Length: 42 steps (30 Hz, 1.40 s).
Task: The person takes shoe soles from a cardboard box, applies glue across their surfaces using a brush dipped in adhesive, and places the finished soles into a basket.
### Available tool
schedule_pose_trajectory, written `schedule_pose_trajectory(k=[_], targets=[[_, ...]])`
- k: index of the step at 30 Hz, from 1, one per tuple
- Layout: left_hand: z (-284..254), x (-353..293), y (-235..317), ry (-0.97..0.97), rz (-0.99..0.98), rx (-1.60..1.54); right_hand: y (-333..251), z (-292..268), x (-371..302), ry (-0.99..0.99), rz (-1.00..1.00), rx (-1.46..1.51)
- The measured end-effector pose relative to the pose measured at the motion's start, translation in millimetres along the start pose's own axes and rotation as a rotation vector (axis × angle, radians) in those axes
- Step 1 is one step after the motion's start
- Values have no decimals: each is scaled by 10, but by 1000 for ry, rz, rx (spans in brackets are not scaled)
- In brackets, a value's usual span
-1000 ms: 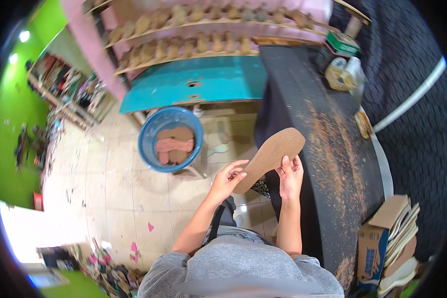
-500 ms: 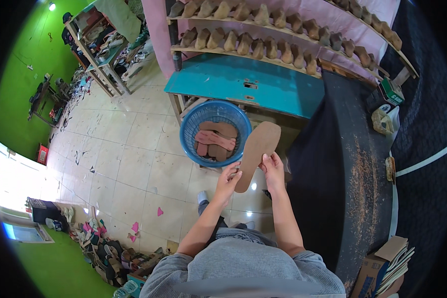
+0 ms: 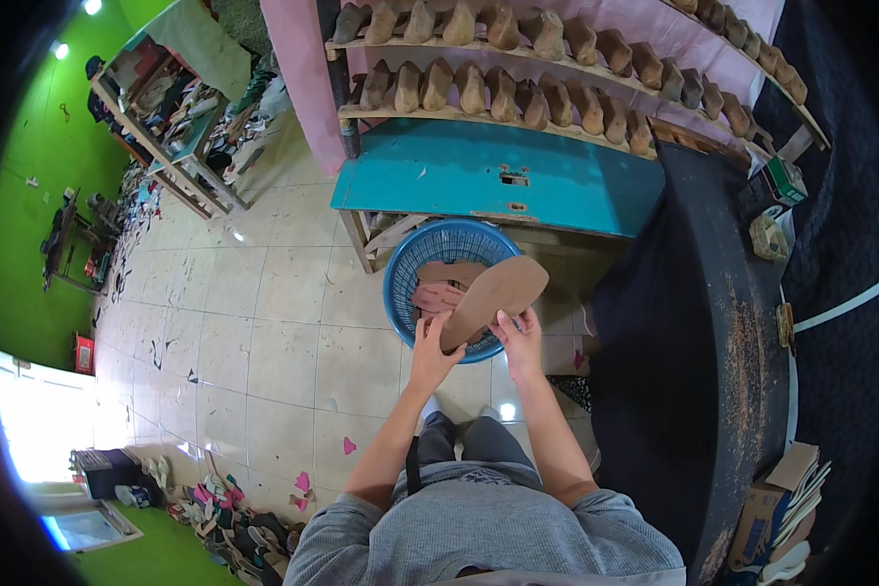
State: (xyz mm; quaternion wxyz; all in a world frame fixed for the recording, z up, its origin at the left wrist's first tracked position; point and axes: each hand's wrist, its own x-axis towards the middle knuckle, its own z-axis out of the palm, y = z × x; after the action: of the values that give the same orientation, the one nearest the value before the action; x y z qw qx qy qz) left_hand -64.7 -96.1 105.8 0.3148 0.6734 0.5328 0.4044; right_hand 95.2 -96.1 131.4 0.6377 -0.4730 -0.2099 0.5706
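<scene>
A brown insole [image 3: 499, 295] is held between my two hands, its wide end pointing away to the upper right. My left hand [image 3: 432, 352] grips the narrow end, with the thumb side against its edge. My right hand [image 3: 520, 344] holds the right edge near the middle, thumb on the upper face. Below and beyond it stands a round blue plastic basket [image 3: 397, 311]. Inside lie several pieces, among them a pink insole [image 3: 437, 297] and a brown insole [image 3: 443, 271]. The held insole hides the basket's right part.
Beyond the basket is a turquoise table [image 3: 430, 172], under shelves of shoe lasts [image 3: 503, 90]. A dark-covered bench [image 3: 693, 342] runs along my right. A carton [image 3: 764, 508] stands at the lower right. Shoes [image 3: 244, 527] lie heaped at lower left; pink scraps [image 3: 350, 445] dot the tiled floor.
The insole has tilted further to the right and now overlaps the basket. Both hands have moved slightly left in view, still holding it. The whole view has shifted, with my legs showing more.
</scene>
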Motion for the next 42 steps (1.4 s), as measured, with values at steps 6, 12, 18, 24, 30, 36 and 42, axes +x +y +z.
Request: schedule_pose_trajectory(k=[6, 12, 18, 24, 30, 36, 42], targets=[[27, 377, -700, -161, 39, 287, 222, -575, 644, 139, -162, -246], [246, 595, -1413, -282, 93, 523, 693, -974, 1091, -122, -171, -999], [715, 809, -2081, -526, 0, 598, 1619, -1466, 1520, -189, -75, -1256], [799, 865, -2560, -607, -108, 641, 2162, -1210, 1843, -154, -95, -1450], [1168, 936, -2665, -664, -88, 860, 2337, -1473, 1997, -70, 214, -1595], [1141, 970, -2726, -599, -84, 895, 2218, -1243, 1963, -43, 204, -1580], [976, 922, -2356, -576, -84, 925, 1912, -1181, 1621, -63, -104, -1394]])
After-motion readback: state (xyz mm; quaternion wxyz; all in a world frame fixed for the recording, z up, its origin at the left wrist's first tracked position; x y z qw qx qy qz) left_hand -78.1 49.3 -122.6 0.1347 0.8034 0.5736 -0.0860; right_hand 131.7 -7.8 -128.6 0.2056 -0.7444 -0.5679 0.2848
